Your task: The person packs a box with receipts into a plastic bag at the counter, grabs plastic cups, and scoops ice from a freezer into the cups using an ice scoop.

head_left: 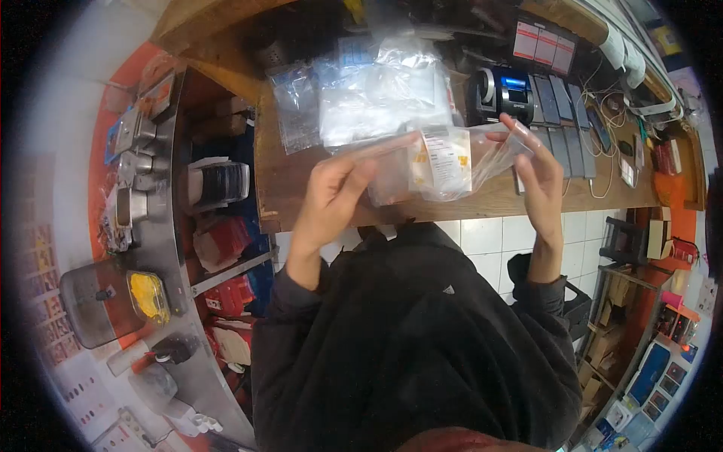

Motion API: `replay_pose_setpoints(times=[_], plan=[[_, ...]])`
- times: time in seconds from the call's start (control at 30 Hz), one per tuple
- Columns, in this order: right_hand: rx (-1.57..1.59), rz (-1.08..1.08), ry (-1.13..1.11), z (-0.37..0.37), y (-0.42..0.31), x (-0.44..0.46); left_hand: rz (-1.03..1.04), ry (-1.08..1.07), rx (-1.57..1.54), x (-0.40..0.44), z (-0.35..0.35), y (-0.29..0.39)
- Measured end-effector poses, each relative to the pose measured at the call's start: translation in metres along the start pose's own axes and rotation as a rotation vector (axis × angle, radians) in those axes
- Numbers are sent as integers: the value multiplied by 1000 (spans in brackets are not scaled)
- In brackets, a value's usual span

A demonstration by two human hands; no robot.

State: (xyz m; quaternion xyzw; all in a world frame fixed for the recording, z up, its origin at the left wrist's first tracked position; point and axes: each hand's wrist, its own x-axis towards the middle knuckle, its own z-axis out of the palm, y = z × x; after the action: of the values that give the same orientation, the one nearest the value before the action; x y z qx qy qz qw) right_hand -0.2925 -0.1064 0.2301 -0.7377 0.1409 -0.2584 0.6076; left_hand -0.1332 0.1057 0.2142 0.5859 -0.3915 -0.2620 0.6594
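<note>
A clear plastic bag (388,177) is stretched between my two hands above the wooden table's front edge. Inside it, or behind its film, shows a white packet with a printed label (449,162) and yellow marks. My left hand (337,188) is closed on the bag's left end, thumb pressed against the fingers. On the right, my right hand (536,169) holds the other end of the bag between thumb and fingers. Beyond the bag lies a pile of clear plastic bags (376,94) on the table.
A black and blue device (508,96) stands behind my right hand. Rows of phones (561,102) and white cables (614,113) lie to its right. At the left, a metal counter (169,218) holds metal containers (135,128) and a tub of yellow stuff (149,297).
</note>
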Motion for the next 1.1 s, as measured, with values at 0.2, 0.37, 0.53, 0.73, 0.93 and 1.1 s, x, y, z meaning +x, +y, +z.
replay_pose_setpoints(times=[0.2,0.37,0.53,0.73,0.93,1.1], plan=[[-653,-103,-123,-50,41,-14,-238,15,425,-40,-48,-19],[-536,-176,-217,-13,123,25,-15,29,710,18,18,-90],[-406,-204,-111,25,164,30,591,83,631,47,35,-157],[145,-123,63,60,129,22,313,461,-353,29,39,-130],[895,156,151,71,132,38,-43,194,-1054,16,6,-134],[20,217,-425,72,103,32,224,31,418,24,34,-127]])
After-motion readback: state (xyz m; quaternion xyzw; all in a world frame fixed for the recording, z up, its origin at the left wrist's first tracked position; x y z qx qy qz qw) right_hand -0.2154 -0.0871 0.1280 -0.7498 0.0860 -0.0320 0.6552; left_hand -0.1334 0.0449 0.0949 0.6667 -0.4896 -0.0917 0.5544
